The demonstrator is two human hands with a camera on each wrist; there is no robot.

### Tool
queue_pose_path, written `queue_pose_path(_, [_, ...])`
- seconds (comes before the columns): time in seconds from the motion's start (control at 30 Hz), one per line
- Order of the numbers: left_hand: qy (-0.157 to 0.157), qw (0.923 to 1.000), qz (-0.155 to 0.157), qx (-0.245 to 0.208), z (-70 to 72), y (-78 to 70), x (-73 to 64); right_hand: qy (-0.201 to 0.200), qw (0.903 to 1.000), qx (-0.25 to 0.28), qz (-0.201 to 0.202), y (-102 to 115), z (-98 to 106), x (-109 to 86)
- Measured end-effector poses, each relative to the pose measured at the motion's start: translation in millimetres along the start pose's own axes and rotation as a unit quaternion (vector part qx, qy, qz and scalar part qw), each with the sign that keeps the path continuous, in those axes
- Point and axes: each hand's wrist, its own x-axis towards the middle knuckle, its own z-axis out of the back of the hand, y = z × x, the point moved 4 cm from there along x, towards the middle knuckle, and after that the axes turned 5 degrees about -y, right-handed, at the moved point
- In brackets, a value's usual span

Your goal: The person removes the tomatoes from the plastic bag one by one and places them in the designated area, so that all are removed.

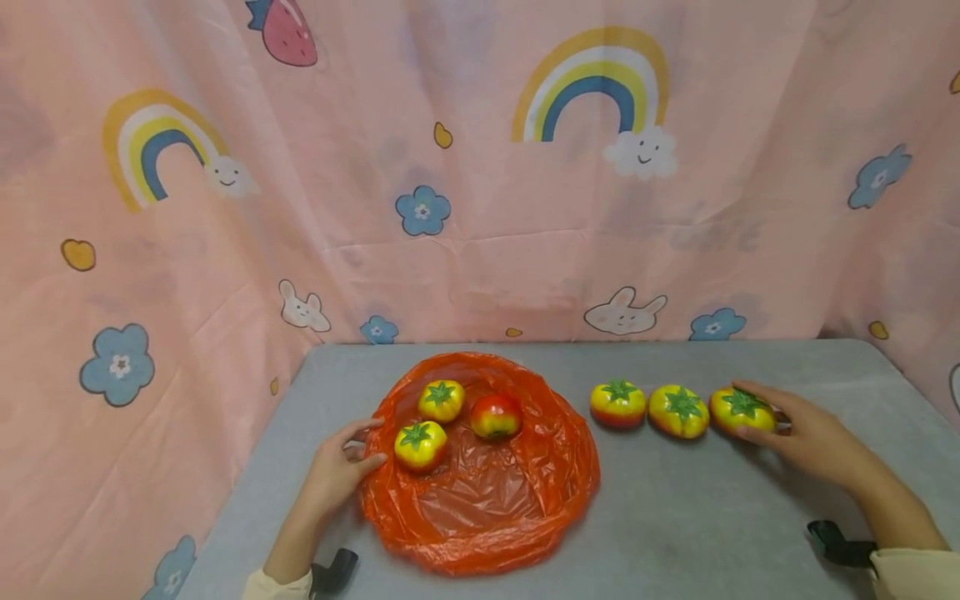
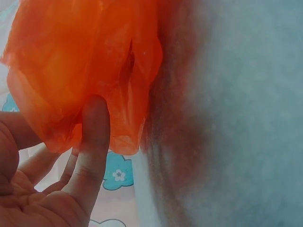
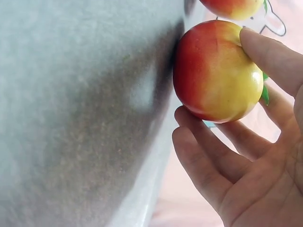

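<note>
My right hand grips a red-and-yellow toy tomato with a green star-shaped top, the rightmost of three in a row on the table. In the right wrist view, the thumb presses one side of this toy tomato and the fingers lie around the other. At the left, my left hand holds the edge of an orange-red plastic bag. The left wrist view has the thumb against the bag, with other fingers partly hidden behind it. Inside the spread-open bag sit three more toy tomatoes.
Two toy tomatoes, one in the middle and one at the left, stand beside the gripped one. Everything rests on a grey table. A pink patterned curtain hangs behind and along the left side.
</note>
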Motion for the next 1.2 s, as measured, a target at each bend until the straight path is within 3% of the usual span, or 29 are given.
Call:
queue_pose_path(0.53, [-0.007, 0.9999, -0.010, 0.008, 1.3, -1.0, -1.6, -0.002, 0.9998, 0.006, -0.016, -4.7, -5.8, -5.3])
queue_pose_path(1.2, [-0.007, 0.9999, 0.000, 0.007, -0.5, -0.4, -0.6, -0.007, 0.9996, 0.014, -0.023, -3.1, -8.1, -8.7])
